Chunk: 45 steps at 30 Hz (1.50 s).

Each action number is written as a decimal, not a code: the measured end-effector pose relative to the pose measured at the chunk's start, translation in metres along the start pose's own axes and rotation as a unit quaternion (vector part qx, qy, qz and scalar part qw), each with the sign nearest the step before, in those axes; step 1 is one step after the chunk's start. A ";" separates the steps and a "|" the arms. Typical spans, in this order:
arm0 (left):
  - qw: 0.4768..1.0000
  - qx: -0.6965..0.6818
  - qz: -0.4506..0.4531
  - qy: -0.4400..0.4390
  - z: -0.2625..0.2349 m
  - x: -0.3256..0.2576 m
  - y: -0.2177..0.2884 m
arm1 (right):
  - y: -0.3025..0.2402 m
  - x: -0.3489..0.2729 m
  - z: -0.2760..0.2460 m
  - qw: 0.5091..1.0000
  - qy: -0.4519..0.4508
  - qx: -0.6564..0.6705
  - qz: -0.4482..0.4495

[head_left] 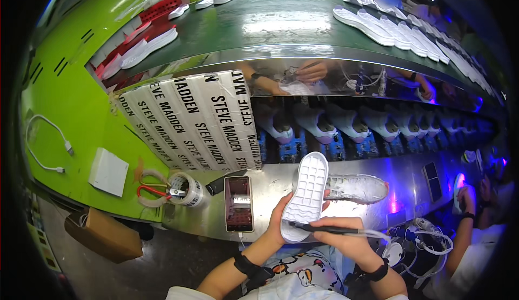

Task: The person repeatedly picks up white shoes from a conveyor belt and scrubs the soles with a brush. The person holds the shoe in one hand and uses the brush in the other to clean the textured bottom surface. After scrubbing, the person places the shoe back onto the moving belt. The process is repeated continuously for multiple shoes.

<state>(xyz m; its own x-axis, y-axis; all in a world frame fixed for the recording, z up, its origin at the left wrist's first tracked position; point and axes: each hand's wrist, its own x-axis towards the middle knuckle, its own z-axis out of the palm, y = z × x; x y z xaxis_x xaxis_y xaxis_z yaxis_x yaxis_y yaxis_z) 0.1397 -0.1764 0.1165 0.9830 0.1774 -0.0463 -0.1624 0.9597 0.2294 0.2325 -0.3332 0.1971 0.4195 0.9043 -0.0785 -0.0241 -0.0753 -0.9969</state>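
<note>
My left hand grips the edge of a white shoe sole, thumb on one side and fingertips showing at the other. The sole is tilted up, its face of square cells and wavy lines toward me. My right hand is closed round a dark pen-shaped tool with a pale cable or hose at its back end. The tool's tip is at the sole's lower end; whether it touches cannot be made out. Just behind, a second, greyish sole lies on the metal bench.
A phone lies left of my hands, beside a tape roll with red-handled scissors. A printed cardboard panel stands behind. Shoes line a lower shelf; soles lie on the green belt. A co-worker's hand is at right.
</note>
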 end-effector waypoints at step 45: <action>0.800 0.548 -0.228 0.085 0.028 0.037 0.029 | 0.017 -0.010 -0.042 0.939 -0.173 -0.227 -0.191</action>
<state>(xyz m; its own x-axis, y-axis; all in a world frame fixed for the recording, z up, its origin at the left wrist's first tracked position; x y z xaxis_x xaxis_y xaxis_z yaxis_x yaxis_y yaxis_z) 0.1734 -0.1480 0.1484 0.8779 -0.0218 -0.4783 0.4739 0.1825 0.8615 0.2660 -0.3615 0.1814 -0.0039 0.9781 0.2081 0.4899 0.1832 -0.8523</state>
